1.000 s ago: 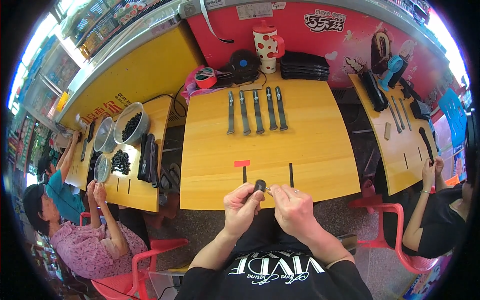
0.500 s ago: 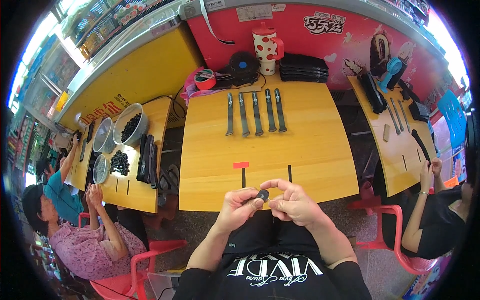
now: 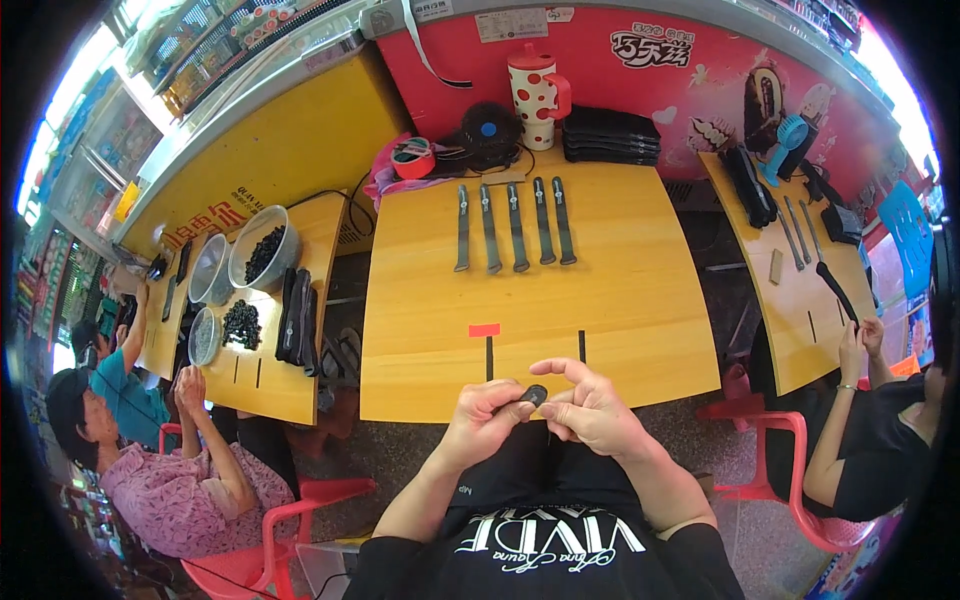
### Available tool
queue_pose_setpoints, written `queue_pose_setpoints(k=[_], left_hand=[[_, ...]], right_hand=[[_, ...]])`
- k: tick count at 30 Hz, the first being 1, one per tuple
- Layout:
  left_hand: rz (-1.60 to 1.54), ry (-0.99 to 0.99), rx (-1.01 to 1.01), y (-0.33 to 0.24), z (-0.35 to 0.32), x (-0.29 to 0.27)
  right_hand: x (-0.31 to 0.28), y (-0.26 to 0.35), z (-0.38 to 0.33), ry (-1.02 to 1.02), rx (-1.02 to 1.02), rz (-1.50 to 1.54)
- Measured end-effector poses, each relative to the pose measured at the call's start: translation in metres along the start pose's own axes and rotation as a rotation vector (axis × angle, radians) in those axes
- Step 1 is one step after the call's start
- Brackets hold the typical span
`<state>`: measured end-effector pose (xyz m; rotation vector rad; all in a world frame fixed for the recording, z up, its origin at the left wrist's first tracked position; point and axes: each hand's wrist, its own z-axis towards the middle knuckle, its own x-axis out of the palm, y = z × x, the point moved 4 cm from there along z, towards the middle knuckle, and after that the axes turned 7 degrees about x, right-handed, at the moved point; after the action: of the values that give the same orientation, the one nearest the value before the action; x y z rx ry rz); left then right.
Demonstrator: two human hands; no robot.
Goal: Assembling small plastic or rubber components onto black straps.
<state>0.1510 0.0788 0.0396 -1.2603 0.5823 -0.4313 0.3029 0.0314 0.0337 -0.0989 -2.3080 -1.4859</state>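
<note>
Just past the near edge of the table, my left hand (image 3: pixel 480 415) is closed on a small black rounded piece (image 3: pixel 536 394), pinched between thumb and fingers. My right hand (image 3: pixel 592 408) is beside it, its index finger raised and bent over. The right thumb presses against the fingers below, close to the black piece; anything tiny held there is too small to make out. Farther up the table (image 3: pixel 420 340), several dark grey straps (image 3: pixel 516 230) with black ends lie side by side in a row.
Black tape marks (image 3: pixel 489 358) and a red strip (image 3: pixel 484 330) are on the tabletop. At the back stand a spotted tumbler (image 3: pixel 536 95), a black fan (image 3: pixel 490 128) and stacked black pouches (image 3: pixel 610 137). People work at side tables; tubs (image 3: pixel 282 262) of black parts stand left.
The black piece has shifted slightly right in my left hand's pinch and shows more of its face. My right hand has hardly moved.
</note>
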Motion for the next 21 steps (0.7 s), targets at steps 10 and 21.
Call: queue_pose_setpoints(k=[10,21], left_hand=[[0.636,-0.171,0.201,-0.008,-0.004,0.005],[-0.515,-0.183,-0.155,0.009,-0.014,0.013]], right_hand=[[0.003,0.017,-0.001,-0.264,-0.385,-0.818],[0.015,0.007,-0.006,-0.525,-0.909,-0.820]])
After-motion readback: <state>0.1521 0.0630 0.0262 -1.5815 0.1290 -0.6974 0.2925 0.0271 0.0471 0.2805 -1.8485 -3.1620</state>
